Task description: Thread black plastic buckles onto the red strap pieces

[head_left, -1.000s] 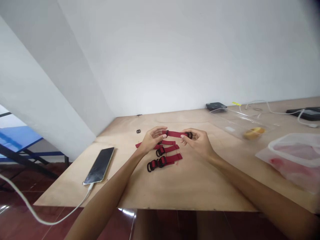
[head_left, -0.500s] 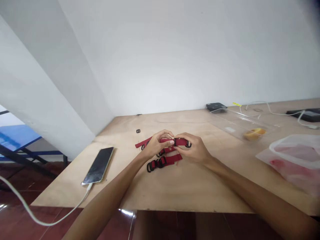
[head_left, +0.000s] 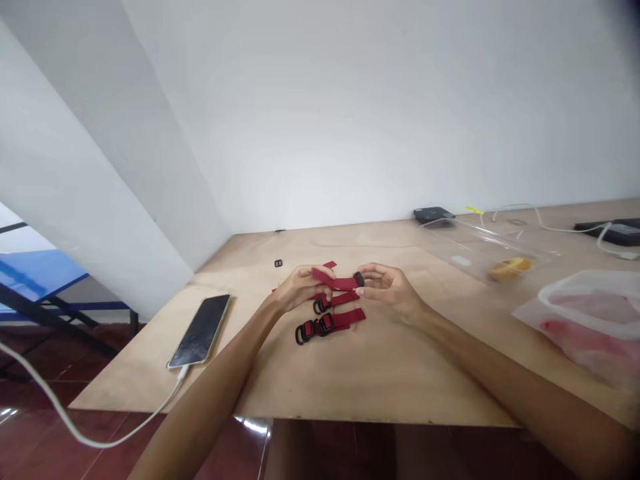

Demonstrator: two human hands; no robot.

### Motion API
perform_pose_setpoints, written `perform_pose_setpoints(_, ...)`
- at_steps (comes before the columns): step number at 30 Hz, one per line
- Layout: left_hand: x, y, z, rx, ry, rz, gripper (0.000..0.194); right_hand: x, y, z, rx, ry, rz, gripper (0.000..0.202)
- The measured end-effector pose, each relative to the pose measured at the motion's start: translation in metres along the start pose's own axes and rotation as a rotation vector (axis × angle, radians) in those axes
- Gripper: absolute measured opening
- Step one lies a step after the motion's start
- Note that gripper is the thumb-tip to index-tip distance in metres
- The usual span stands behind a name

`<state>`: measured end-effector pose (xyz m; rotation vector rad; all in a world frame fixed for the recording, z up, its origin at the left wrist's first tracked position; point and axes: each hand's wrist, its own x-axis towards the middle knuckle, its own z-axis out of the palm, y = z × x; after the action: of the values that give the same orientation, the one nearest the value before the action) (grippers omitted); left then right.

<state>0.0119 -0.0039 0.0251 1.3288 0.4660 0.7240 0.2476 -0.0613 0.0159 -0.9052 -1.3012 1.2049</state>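
Note:
Between my two hands a red webbing strap [head_left: 343, 284] is held just above the table. My left hand [head_left: 303, 287] pinches the strap near its left part. At the strap's right end is a black plastic buckle [head_left: 359, 279], gripped by the fingertips of my right hand [head_left: 387, 288]. Below lie more red straps: one with black buckles [head_left: 315, 328] nearest me, and another with a black buckle [head_left: 321, 305] just beyond it. A further red strap is mostly hidden behind my left hand.
A small black slide buckle [head_left: 279, 263] lies farther back on the wooden table [head_left: 380, 380]. At the left a phone [head_left: 201, 331] is plugged into a white cable. To the right are a clear plastic tray [head_left: 465, 250], a whitish plastic container [head_left: 590, 307] and black devices with cables.
My left hand has shifted left, and the held strap now stretches visibly between my hands. Its black buckle has come to the right fingertips. The view has moved slightly.

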Motion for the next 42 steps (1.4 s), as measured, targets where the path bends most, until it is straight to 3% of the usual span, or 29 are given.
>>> perform_pose_setpoints(7,0.002,-0.003,0.015,0.370,-0.024,-0.028,0.019,-0.001,0.008,0.000,-0.080,-0.092,-0.098,0.042)
perform_pose_setpoints(14,0.000,0.002,0.023,0.527,0.004,-0.006,0.021,-0.003,0.001,-0.002,-0.315,-0.142,-0.188,0.036)
perform_pose_setpoints(23,-0.001,0.002,0.027,0.452,0.012,-0.016,0.035,-0.009,-0.004,0.005,-0.418,-0.154,-0.264,0.029)
perform_pose_setpoints(28,0.005,-0.005,0.031,0.426,0.155,0.068,0.039,-0.010,0.000,0.012,-0.567,0.004,-0.411,0.021)
perform_pose_setpoints(33,0.005,-0.008,0.039,0.470,0.152,0.086,0.037,-0.007,0.001,0.011,-0.328,-0.020,-0.242,0.020)
perform_pose_setpoints(38,0.003,-0.001,0.041,0.803,0.129,0.367,0.038,-0.001,0.002,0.004,-0.088,-0.062,-0.012,0.037)
perform_pose_setpoints(42,0.001,0.007,0.034,0.920,0.119,0.440,0.028,0.001,-0.003,0.000,-0.007,-0.070,-0.009,0.040)
